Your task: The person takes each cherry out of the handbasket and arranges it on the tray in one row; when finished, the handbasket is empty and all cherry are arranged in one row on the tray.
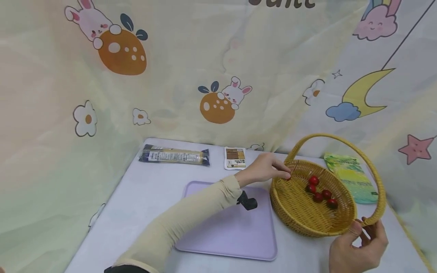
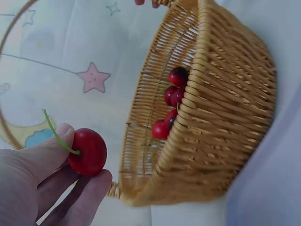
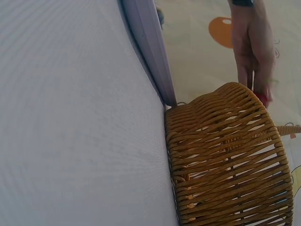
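Observation:
Between its thumb and fingers my left hand (image 1: 264,168) pinches a cherry (image 2: 89,151) with a green stem, over the far-left rim of a round wicker basket (image 1: 283,214). Several dark red cherries (image 1: 318,196) lie together inside the basket, toward its right side. At the near right, my right hand (image 1: 360,246) grips the basket at the foot of its arched handle (image 1: 380,189). The basket appears tilted, its opening facing up and toward the left. In the right wrist view the right hand itself is out of sight; only the woven wall shows close up.
A lilac tray (image 1: 225,239) lies left of the basket, under my left forearm. Farther back are a long dark packet (image 1: 174,156) and a small white-and-brown packet (image 1: 235,158). Behind the basket's right side lies a green-yellow bag (image 1: 355,180). Printed fabric hangs around the table.

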A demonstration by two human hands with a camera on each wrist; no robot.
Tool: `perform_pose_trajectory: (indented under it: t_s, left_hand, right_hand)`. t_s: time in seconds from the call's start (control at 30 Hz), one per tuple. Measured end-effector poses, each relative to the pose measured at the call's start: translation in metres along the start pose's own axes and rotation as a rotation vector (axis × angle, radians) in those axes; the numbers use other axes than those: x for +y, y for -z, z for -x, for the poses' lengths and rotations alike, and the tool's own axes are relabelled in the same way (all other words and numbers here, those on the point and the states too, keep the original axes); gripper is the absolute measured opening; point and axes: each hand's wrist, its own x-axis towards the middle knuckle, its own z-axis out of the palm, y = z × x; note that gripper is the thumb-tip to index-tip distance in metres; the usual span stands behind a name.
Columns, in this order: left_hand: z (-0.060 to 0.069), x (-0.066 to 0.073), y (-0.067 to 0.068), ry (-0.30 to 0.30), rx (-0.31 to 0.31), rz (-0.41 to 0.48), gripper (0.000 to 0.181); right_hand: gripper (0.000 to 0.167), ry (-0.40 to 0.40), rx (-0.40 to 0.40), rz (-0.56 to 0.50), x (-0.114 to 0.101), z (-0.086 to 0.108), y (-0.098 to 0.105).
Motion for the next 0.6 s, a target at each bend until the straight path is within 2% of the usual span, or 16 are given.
perform_pose_trajectory:
  t_s: [0.13,0.37,0.6]
  left_hand:
    - [0.024,-0.007,0.011,0.025,0.053,0.011,0.018]
    - [0.077,-0.021,0.031,0.112,0.151,0.096,0.02]
    - [0.134,-0.034,0.047,0.24,0.245,0.139,0.021]
  right_hand:
    - [0.047,-0.024,-0.017,0.04,0.002,0.001,0.001]
    - [0.052,-0.104,-0.085,0.12,-0.025,0.005,0.01]
    - [0.053,-0.133,-0.095,0.124,-0.011,0.004,0.009]
